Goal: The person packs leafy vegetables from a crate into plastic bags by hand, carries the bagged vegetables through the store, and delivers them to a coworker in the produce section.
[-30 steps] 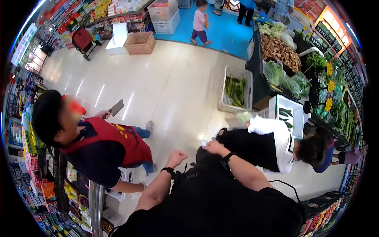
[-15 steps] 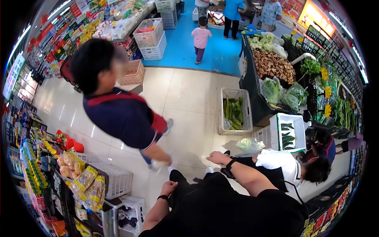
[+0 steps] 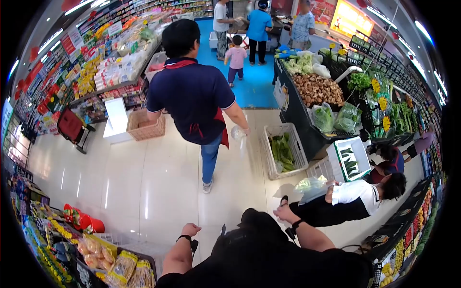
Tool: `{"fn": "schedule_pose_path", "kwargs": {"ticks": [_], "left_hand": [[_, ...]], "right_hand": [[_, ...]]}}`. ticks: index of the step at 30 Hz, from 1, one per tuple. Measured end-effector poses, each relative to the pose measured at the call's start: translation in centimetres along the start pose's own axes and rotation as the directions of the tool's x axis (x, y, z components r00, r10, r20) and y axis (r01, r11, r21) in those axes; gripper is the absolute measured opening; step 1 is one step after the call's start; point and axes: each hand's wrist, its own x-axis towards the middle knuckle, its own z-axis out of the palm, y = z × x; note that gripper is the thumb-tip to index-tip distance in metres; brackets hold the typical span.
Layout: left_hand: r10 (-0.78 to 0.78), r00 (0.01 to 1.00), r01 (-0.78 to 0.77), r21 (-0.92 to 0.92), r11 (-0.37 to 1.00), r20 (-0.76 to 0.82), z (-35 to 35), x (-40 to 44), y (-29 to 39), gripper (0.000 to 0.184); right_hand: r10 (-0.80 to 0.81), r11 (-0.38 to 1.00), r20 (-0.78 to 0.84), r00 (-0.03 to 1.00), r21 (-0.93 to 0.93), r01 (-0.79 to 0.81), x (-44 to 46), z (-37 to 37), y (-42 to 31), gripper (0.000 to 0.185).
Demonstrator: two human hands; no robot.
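My left hand [image 3: 192, 229] hangs in front of my body over the pale tiled floor [image 3: 165, 187], its fingers curled and nothing showing in them. A dark band sits on that wrist. My right hand [image 3: 285, 213] is held out at my other side, loosely closed, with no object visible in it. Beyond it, a person in a white top [image 3: 353, 198] holds a plastic bag with pale green vegetables [image 3: 311, 184]. The right hand looks close to that person's dark clothing; whether they touch I cannot tell.
Ahead walks a person in a navy shirt [image 3: 192, 98], a clear plastic item in one hand. A white crate of green vegetables [image 3: 265, 168] stands right of them, beside the produce stand [image 3: 307, 122]. Packaged goods [image 3: 122, 269] and red buckets [image 3: 86, 222] are at lower left. A child [image 3: 236, 58] is farther ahead.
The person in navy has moved from my left side to ahead of me, back now turned. My right hand has drawn lower and closer to my body. My left hand has shifted slightly left.
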Motion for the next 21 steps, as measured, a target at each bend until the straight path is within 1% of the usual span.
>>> {"fn": "schedule_pose_path", "kwargs": {"ticks": [1, 2, 3, 4, 5, 6, 7, 8, 9, 10, 12, 13, 14, 15, 16, 18, 19, 20, 21], "left_hand": [[0.057, 0.998, -0.057, -0.005, 0.998, 0.011, -0.4, 1.9, 0.7, 0.044], [0.143, 0.989, -0.144, 0.044, 0.989, 0.025, -0.4, 4.0, 1.7, 0.046], [0.193, 0.980, -0.197, 0.069, 0.978, 0.052, -0.4, 5.7, 3.6, 0.047], [0.259, 0.964, -0.262, 0.061, 0.963, 0.053, 0.1, 7.2, 5.8, 0.045], [0.297, 0.952, -0.301, 0.053, 0.952, 0.080, 0.3, 8.2, 8.5, 0.045], [0.320, 0.940, -0.323, 0.001, 0.947, 0.115, 0.0, 8.6, 11.7, 0.042], [0.385, 0.917, -0.386, -0.014, 0.922, 0.106, -0.6, 8.7, 14.6, 0.039], [0.484, 0.871, -0.478, -0.080, 0.875, 0.080, -1.9, 8.3, 17.5, 0.037], [0.428, 0.899, -0.420, -0.091, 0.903, 0.096, -2.8, 8.8, 19.8, 0.036], [0.422, 0.902, -0.415, -0.084, 0.906, 0.092, -3.9, 9.5, 20.5, 0.036], [0.394, 0.916, -0.372, -0.210, 0.904, 0.074, -7.0, 11.1, 22.1, 0.036], [0.377, 0.925, -0.364, -0.200, 0.910, 0.035, -8.8, 12.0, 21.3, 0.034], [0.343, 0.939, -0.335, -0.145, 0.931, 0.035, -11.0, 12.9, 20.1, 0.033], [0.328, 0.944, -0.325, -0.074, 0.943, 0.027, -12.3, 15.0, 17.5, 0.034], [0.274, 0.960, -0.272, -0.032, 0.962, 0.066, -14.3, 16.6, 15.1, 0.037], [0.119, 0.993, -0.119, -0.005, 0.993, -0.018, -17.5, 19.1, 10.4, 0.041], [0.031, 0.998, -0.032, -0.023, 0.999, -0.061, -19.8, 19.4, 9.7, 0.042], [-0.060, 0.993, 0.056, -0.044, 0.997, -0.098, -21.7, 19.1, 9.0, 0.043], [-0.097, 0.990, 0.090, -0.075, 0.993, -0.100, -23.0, 19.2, 8.3, 0.043]], "right_hand": [[-0.009, 0.998, -0.026, 1.000, -0.065, 0.007, 0.1, 1.1, 0.5, 0.054], [0.164, 0.977, 0.071, 0.984, 0.129, -0.172, 0.0, 0.9, -0.5, 0.053], [0.372, 0.884, 0.085, 0.924, 0.270, -0.381, -1.1, -0.8, -4.6, 0.050], [0.450, 0.820, 0.078, 0.890, 0.359, -0.446, -1.2, -0.6, -5.4, 0.049], [0.473, 0.826, 0.080, 0.877, 0.307, -0.473, -0.9, -0.8, -6.3, 0.047], [0.557, 0.749, 0.162, 0.814, 0.324, -0.577, -0.2, -0.4, -6.2, 0.046], [0.594, 0.722, 0.229, 0.772, 0.272, -0.636, 1.0, -1.0, -6.8, 0.045], [0.627, 0.692, 0.291, 0.723, 0.217, -0.688, 2.1, -1.8, -7.6, 0.045], [0.614, 0.683, 0.333, 0.716, 0.232, -0.693, 3.6, -2.9, -8.4, 0.044], [0.605, 0.687, 0.337, 0.721, 0.237, -0.687, 5.8, -3.3, -8.1, 0.044], [0.583, 0.728, 0.376, 0.721, 0.152, -0.668, 11.6, -5.3, -7.6, 0.044], [0.491, 0.813, 0.338, 0.803, 0.152, -0.562, 15.6, -5.2, -5.3, 0.045], [0.389, 0.884, 0.303, 0.870, 0.145, -0.445, 19.2, -5.1, -3.2, 0.046], [0.352, 0.902, 0.270, 0.896, 0.159, -0.402, 22.6, -7.1, -4.1, 0.047], [0.316, 0.918, 0.230, 0.920, 0.171, -0.358, 27.2, -10.1, -5.6, 0.048], [0.269, 0.954, 0.208, 0.940, 0.076, -0.289, 35.4, -15.6, -8.5, 0.050], [0.181, 0.982, 0.081, 0.980, 0.042, -0.185, 39.2, -17.6, -9.3, 0.051], [0.086, 0.996, -0.040, 0.995, -0.004, -0.086, 42.5, -19.2, -10.3, 0.051], [0.081, 0.997, -0.053, 0.995, 0.007, -0.081, 44.9, -21.7, -12.0, 0.050]]}}
